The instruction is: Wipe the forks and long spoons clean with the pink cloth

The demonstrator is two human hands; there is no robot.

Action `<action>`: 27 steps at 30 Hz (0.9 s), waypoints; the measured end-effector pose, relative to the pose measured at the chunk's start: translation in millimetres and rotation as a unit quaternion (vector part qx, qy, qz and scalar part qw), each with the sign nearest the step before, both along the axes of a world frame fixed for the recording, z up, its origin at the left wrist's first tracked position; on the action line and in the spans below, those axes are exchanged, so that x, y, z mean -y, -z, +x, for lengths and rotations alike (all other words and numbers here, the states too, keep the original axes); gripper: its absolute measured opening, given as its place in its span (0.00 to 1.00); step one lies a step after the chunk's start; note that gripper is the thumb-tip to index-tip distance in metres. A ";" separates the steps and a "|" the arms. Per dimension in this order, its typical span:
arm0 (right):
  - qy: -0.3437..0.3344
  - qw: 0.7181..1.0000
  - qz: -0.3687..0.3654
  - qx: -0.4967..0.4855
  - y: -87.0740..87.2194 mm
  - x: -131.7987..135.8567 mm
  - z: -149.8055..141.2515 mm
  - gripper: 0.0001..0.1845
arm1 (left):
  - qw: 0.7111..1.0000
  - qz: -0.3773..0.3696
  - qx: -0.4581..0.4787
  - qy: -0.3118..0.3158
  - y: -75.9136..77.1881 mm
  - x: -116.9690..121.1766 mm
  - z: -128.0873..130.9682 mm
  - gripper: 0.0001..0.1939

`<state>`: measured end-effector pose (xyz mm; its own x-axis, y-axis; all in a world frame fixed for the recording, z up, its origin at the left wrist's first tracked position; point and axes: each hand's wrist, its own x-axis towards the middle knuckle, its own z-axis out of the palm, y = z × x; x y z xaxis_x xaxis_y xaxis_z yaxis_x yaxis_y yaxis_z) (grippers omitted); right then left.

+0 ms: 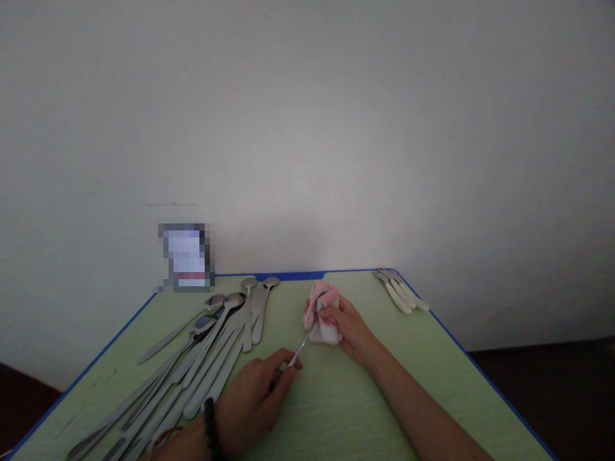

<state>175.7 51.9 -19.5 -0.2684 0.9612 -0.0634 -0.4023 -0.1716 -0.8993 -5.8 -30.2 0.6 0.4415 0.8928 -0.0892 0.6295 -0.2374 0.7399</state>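
My left hand (257, 397) pinched the near end of a slim metal utensil (302, 347), thumb and fingers closed on its handle. Its long axis ran from that hand, near and left, up toward the far right, where its other end went into the pink and white cloth (324, 312). My right hand (346, 325) was wrapped around that cloth, fingers curled over it, so the working end of the utensil was hidden inside the folds and I could not tell whether it was a spoon or a fork. The right hand sat at the far end of the piece, the left at the near end, both resting low on the green table (432, 365).

Just left of my left hand lay a fanned heap of long steel spoons (211, 349), handles pointing toward me, bowls toward the far edge; the nearest handles were close beside my knuckles without touching the utensil I held. Well apart at the far right corner lay a few white-handled pieces (401, 291). A blurred box (186, 257) stood against the wall at the far left. Nothing lay between my two hands but the utensil itself.
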 end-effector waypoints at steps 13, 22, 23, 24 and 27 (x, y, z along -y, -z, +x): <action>-0.032 0.989 -0.032 -0.139 -8.7 0.1 9.1 0.38 | 0.977 -0.133 0.162 -0.050 15.4 -8.5 -2.4 0.23; 0.009 0.994 -0.032 -0.103 0.7 -3.9 -1.0 0.17 | 0.979 -0.121 0.156 -0.041 16.2 -7.7 -1.3 0.22; 0.014 0.995 -0.026 -0.092 0.7 -3.0 -2.0 0.17 | 0.981 -0.115 0.150 -0.037 15.9 -7.6 -1.4 0.22; 0.018 0.996 -0.018 -0.081 0.8 -2.1 -2.8 0.17 | 0.984 -0.106 0.141 -0.032 15.0 -7.2 -1.5 0.21; 0.030 0.998 0.013 -0.053 2.1 -0.6 -3.7 0.15 | 0.994 -0.063 0.093 -0.012 8.7 -5.3 -1.3 0.19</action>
<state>172.0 52.5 -21.6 -0.2141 0.9768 -0.0114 -0.5049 -0.1206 -0.8547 -7.1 -24.9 -8.2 0.4404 0.8898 -0.1198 0.4840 -0.1229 0.8664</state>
